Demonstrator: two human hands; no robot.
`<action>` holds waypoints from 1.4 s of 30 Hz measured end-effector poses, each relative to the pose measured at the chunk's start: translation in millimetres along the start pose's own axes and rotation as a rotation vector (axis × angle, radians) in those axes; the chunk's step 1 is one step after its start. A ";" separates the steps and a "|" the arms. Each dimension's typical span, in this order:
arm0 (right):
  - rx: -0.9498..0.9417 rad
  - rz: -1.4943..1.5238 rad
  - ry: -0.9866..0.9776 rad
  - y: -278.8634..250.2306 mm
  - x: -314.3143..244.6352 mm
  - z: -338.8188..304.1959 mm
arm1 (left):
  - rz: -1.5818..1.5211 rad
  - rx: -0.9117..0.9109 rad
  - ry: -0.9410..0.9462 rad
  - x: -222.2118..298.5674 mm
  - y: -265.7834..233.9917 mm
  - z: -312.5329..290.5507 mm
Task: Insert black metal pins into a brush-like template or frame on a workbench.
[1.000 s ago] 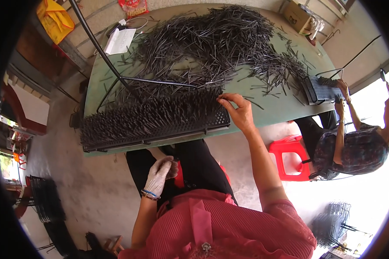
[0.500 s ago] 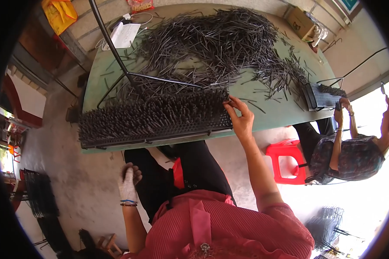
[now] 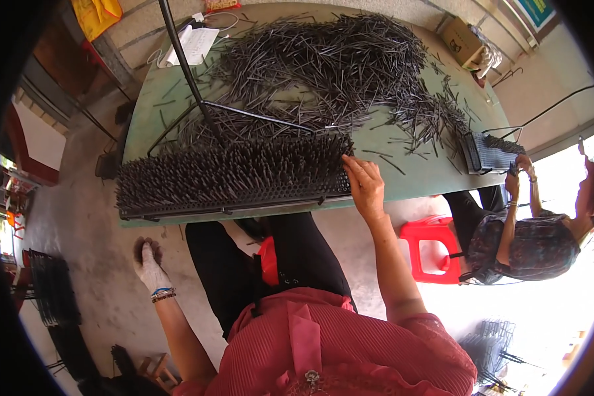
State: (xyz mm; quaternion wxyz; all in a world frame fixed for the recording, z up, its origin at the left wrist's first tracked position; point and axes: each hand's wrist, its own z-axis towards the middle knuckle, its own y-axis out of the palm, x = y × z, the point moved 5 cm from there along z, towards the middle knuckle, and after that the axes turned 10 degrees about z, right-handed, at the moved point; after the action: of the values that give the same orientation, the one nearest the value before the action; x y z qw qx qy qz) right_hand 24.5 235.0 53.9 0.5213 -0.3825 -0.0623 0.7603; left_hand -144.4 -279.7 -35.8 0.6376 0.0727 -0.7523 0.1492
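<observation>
A long black perforated rack lies along the near edge of the green table, densely filled with short dark upright sticks. At its right end is my right hand, bare, with thumb and fingers pinched together against the last sticks; whatever they hold is too small to make out. My left hand, in a whitish glove with dark fingertips, is low to the left, off the table and away from the rack. Its fingers are curled together, and anything inside is hidden. Behind the rack spreads a large pile of loose dark sticks.
A black metal rod frame rises behind the rack. White paper and a cardboard box lie on the far table. At right a co-worker handles a similar smaller rack beside a red stool.
My left hand has swung outward to the left, away from my leg. My right hand stays at the rack's right end, its fingers drawn closer together and slightly lower.
</observation>
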 end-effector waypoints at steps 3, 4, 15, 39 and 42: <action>-0.068 -0.032 -0.021 0.6 -5.7 2.7 | 0.031 0.120 0.102 -0.5 -6.5 18.1; -0.068 -0.031 -0.023 0.9 -5.7 3.4 | 0.016 0.167 0.117 -3.3 -12.6 29.9; 0.006 -0.131 0.044 0.4 -2.4 6.5 | 0.710 0.344 0.395 24.6 21.4 90.9; -0.507 -0.408 0.385 52.5 196.2 101.9 | 0.711 0.332 0.456 -4.8 15.3 115.6; -0.496 -0.592 0.607 60.5 228.5 123.9 | 0.737 0.310 0.427 -6.5 13.4 115.1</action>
State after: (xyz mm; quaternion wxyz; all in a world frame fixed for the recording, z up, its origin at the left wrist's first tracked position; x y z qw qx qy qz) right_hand -138.1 437.5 -7.4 0.6029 -0.6652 -0.1927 0.3961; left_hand -255.1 -304.1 -60.3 0.6644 -0.1376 -0.5483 0.4888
